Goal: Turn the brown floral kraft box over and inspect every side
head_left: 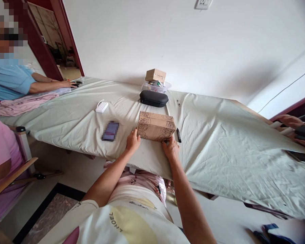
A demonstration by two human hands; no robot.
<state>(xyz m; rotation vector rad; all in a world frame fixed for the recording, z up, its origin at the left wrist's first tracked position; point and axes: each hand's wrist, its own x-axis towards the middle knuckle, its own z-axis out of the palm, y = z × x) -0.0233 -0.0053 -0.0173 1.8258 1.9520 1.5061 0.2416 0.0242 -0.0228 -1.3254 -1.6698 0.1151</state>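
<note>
In front of me a brown cardboard box (156, 126) with dark swirling drawings on its sides rests on the cloth-covered table. My left hand (133, 139) grips its left front corner. At the right front corner, my right hand (171, 147) has its fingers closed on the box's lower edge. A black marker (178, 135) lies just right of the box. Behind the box sits a black zip case (154, 98). To the left is a phone (110, 131), its screen blurred.
A white power bank (102, 106) lies beyond the phone. At the wall, a clear plastic tub (165, 88) carries a smaller carton (156, 75). A small pen (178, 102) lies right of the case. People sit at the left; another person's hands (292, 121) and a phone (301, 156) are far right.
</note>
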